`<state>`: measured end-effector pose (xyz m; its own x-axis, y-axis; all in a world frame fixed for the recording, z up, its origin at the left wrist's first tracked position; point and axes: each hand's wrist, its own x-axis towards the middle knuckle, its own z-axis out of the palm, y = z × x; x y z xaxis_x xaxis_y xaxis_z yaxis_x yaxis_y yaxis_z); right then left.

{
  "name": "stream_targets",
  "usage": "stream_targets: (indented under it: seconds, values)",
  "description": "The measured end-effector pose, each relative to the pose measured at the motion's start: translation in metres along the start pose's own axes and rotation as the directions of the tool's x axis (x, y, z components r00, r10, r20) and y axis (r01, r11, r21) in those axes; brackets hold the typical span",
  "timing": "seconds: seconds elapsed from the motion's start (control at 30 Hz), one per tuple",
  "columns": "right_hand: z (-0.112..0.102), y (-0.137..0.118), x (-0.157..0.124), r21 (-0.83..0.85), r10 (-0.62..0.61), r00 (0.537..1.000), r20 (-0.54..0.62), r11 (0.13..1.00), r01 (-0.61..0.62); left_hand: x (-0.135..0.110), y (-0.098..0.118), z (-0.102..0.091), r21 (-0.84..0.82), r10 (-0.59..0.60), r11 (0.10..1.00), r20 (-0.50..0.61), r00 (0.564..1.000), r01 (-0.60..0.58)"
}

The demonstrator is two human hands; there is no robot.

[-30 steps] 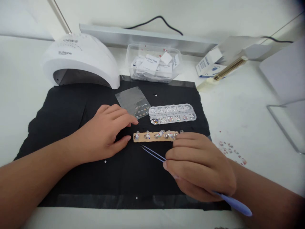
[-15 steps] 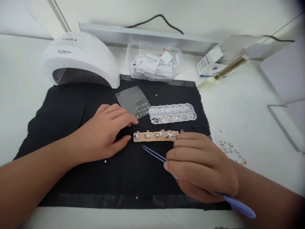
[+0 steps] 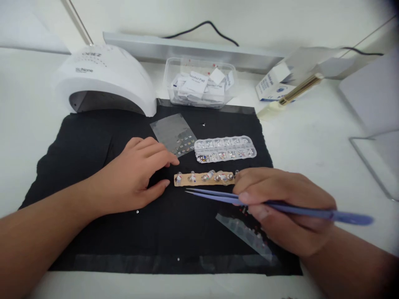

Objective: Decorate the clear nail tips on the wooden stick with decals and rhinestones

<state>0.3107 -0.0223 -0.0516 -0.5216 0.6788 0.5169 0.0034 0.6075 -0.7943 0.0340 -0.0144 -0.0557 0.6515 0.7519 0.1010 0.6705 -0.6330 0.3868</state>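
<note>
Blue tweezers (image 3: 215, 196) are in the grip of my right hand (image 3: 286, 207), their thin tips pointing left and slightly apart. Just above the tips lies a wooden strip (image 3: 199, 180) bearing several clear, decorated nail tips (image 3: 209, 176) on small metal stands. My left hand (image 3: 137, 174) rests on the black mat at the strip's left end, thumb and index finger apart, with nothing in it. A clear compartment case of rhinestones (image 3: 225, 148) lies beyond the strip. Beside it is a transparent sticker sheet (image 3: 173, 131); another sheet (image 3: 249, 236) is partly under my right hand.
A white nail lamp (image 3: 109, 79) stands at the back left of the black mat (image 3: 124, 241). Behind the case is a plastic tub (image 3: 199, 101) of alcohol pads. An alcohol-pad box (image 3: 274, 83) and a gold-capped bottle (image 3: 289, 97) stand at the right.
My right hand has turned over and shifted right, so the tweezers now lie nearly level. The sheet beneath that hand has come into view. My left hand has stayed in place.
</note>
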Motion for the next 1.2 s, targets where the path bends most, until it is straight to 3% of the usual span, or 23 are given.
stream_targets:
  seconds: [0.1,0.23,0.5,0.83,1.03,1.2]
  values:
    - [0.002,0.006,-0.001,0.247,0.167,0.969,-0.181,0.962,-0.119,0.000,0.000,0.000,-0.025,-0.001,1.000,-0.002,1.000,0.001]
    - [0.002,0.011,0.000,0.353,0.241,0.950,-0.199,0.922,-0.160,0.000,0.003,-0.001,-0.103,0.022,0.994,-0.052,0.998,-0.028]
    - [0.006,0.008,0.001,0.353,0.194,0.959,-0.208,0.929,-0.112,-0.003,0.026,-0.001,-0.282,0.046,0.951,-0.283,0.958,-0.128]
    - [0.012,0.003,-0.001,0.353,0.093,0.973,-0.209,0.936,-0.014,-0.005,0.035,0.001,-0.229,0.080,0.957,-0.378,0.922,-0.177]
    - [0.014,0.005,-0.005,0.368,0.132,0.975,-0.176,0.928,-0.060,-0.003,0.032,0.003,-0.163,0.153,0.954,-0.454,0.878,-0.251]
    - [0.013,0.006,-0.007,0.383,0.121,0.980,-0.156,0.922,-0.053,-0.002,0.032,0.003,-0.165,0.148,0.955,-0.455,0.878,-0.247]
